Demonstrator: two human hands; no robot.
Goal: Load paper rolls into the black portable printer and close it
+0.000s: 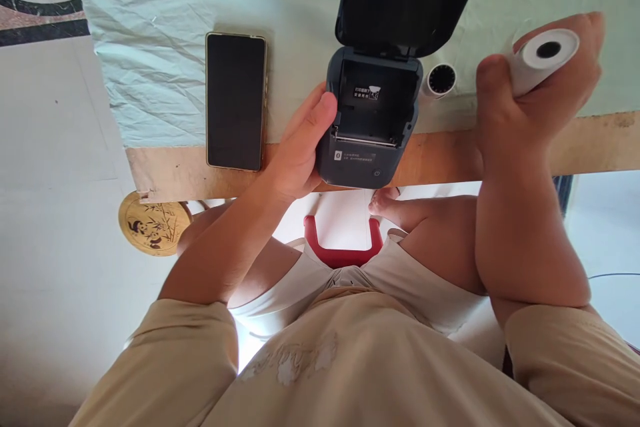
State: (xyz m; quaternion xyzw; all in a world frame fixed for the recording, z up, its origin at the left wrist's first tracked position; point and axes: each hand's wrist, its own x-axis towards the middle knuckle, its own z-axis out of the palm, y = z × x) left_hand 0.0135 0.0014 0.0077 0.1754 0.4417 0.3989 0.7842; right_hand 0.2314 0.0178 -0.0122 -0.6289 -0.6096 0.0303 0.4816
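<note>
My left hand (306, 140) grips the left side of a small dark label printer (373, 160), thumb on its upper rim. The printer's black lid (400, 7) is swung up, so its inner bay shows, with a small printed sticker and no roll inside. Over at the right, my right hand (545, 93) is closed around a white paper roll (547, 57), its dark core hole facing up. Between the printer and that hand, a smaller white roll with a black core (441, 80) stands on the cloth.
A smartphone (236, 101) with a dark screen lies left of the printer, partly over the table's wooden edge (170, 167). Pale green cloth (165, 80) covers the tabletop. Below the edge are a round wooden stool (155, 223) with a panda picture and a red U-shaped part (345, 257) between my legs.
</note>
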